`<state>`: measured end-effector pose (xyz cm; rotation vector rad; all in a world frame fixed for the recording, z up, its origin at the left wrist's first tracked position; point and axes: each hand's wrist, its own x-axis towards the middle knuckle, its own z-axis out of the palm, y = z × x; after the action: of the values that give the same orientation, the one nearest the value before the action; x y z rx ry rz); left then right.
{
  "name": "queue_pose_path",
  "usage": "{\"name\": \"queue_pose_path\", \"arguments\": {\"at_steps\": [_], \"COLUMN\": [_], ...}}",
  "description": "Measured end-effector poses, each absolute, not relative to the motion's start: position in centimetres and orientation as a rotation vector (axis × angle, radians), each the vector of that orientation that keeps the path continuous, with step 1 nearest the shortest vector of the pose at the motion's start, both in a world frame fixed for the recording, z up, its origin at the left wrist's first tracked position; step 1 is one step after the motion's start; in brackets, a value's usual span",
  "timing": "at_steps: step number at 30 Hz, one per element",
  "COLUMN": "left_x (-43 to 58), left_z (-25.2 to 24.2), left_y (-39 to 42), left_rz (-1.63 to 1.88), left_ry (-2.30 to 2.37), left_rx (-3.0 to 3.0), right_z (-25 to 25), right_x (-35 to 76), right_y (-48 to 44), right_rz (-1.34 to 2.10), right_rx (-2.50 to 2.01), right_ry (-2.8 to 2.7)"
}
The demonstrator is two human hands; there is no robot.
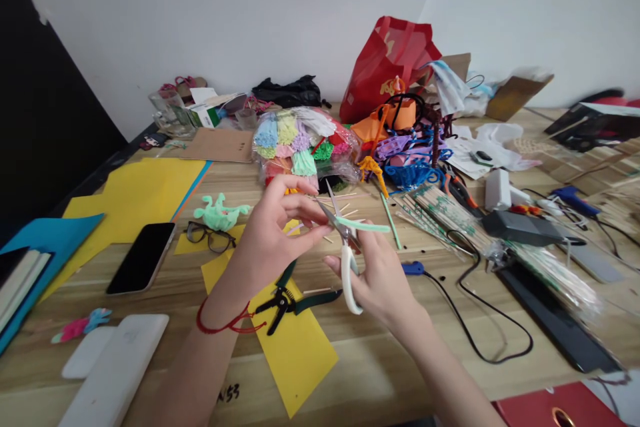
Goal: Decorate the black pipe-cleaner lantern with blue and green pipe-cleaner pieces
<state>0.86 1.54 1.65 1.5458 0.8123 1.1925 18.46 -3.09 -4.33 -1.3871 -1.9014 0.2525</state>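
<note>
My right hand (380,267) grips a pair of scissors (352,283) by its white handles, with the metal blades pointing up and to the left, slightly apart. Across the blades lies a pale green pipe cleaner (367,225). The pinched fingers of my left hand (280,233) are at its left end, right beside the blades; they cover that end. Below my hands, green-handled wire strippers (283,303) rest on a yellow sheet (300,357). A twisted green pipe-cleaner figure (220,213) lies left of my left hand, behind a pair of glasses (210,237).
A bag of coloured pipe cleaners (300,137) and a red bag (390,53) stand at the back. To the left lie a phone (143,259) and yellow sheets (135,190). On the right are bundled sticks (440,207), pliers (459,190) and a black cable (495,307).
</note>
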Motion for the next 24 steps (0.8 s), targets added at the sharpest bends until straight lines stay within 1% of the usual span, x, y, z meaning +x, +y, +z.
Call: {"name": "queue_pose_path", "arguments": {"at_steps": [9, 14, 19, 24], "left_x": [0.5, 0.6, -0.3, -3.2], "left_z": [0.5, 0.1, 0.9, 2.2], "left_y": [2.5, 3.0, 3.3, 3.6], "left_rz": [1.153, 1.154, 1.160, 1.310], "left_ry": [0.874, 0.910, 0.977, 1.073], "left_rx": [1.550, 1.526, 1.534, 1.529], "right_z": [-4.4, -5.6, -8.2, -12.0], "right_x": [18.2, 18.0, 17.5, 17.2], "right_y": [-2.5, -2.0, -1.2, -1.1], "right_rz": [0.317, 0.408, 0.436, 0.390], "right_rx": [-1.413, -1.579, -1.699, -1.788], "right_ry": [-1.898, -1.887, -1.935, -2.007]}}
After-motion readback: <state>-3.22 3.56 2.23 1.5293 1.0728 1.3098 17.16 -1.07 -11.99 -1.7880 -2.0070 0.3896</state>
